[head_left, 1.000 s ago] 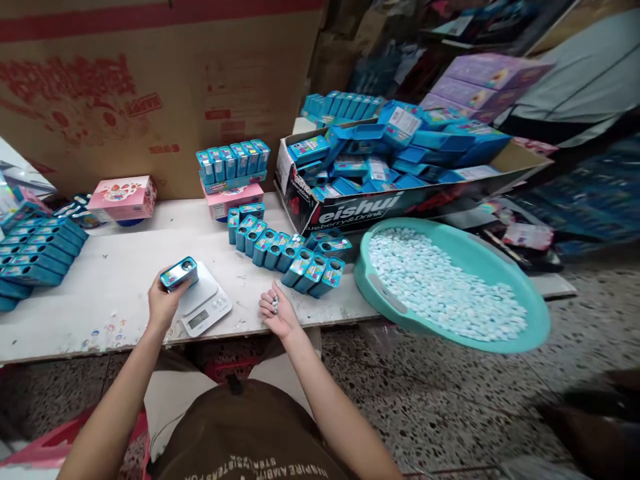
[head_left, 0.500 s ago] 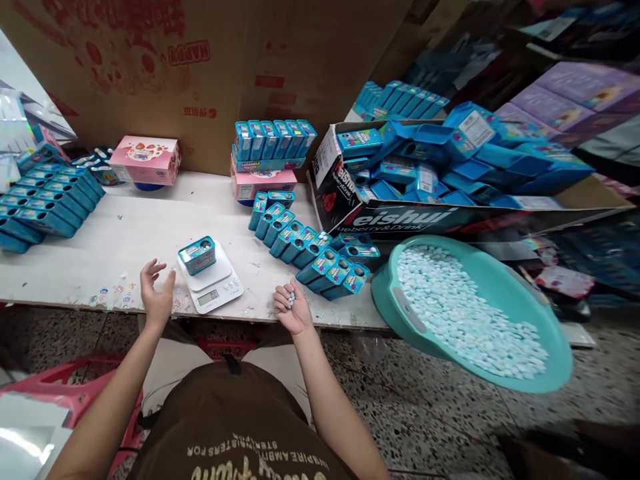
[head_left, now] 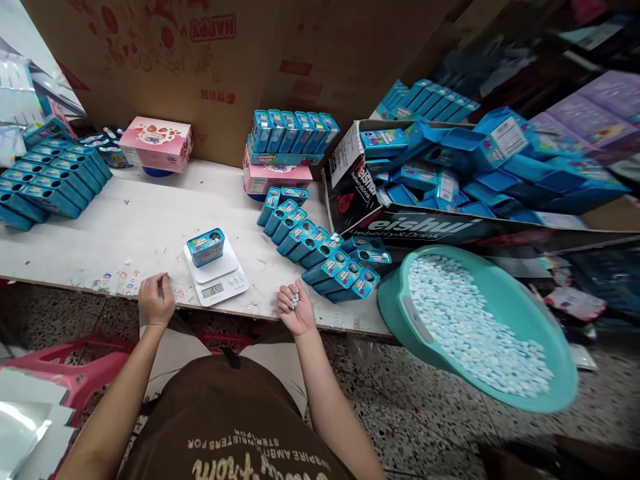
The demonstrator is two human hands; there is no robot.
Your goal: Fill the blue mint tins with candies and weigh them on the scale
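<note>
A small blue tin (head_left: 206,247) stands on a white kitchen scale (head_left: 217,275) near the front edge of the white table (head_left: 125,233). My left hand (head_left: 156,300) rests at the table edge left of the scale, fingers curled shut with nothing visible in them. My right hand (head_left: 296,308) sits palm up to the right of the scale, cupped around a few pale blue candies (head_left: 295,299). A row of open blue tins (head_left: 320,257) lies just beyond my right hand.
A teal basin (head_left: 500,280) full of pale blue candies hangs off the table's right end. A cardboard tray (head_left: 450,227) holds heaped blue boxes. More blue tins (head_left: 50,183) lie at the left, with pink boxes (head_left: 156,143) and a big carton (head_left: 250,60) behind.
My left hand set the blue tin on the scale, let go, drew back to the table edge and closed. My right hand stayed cupped on the candies.
</note>
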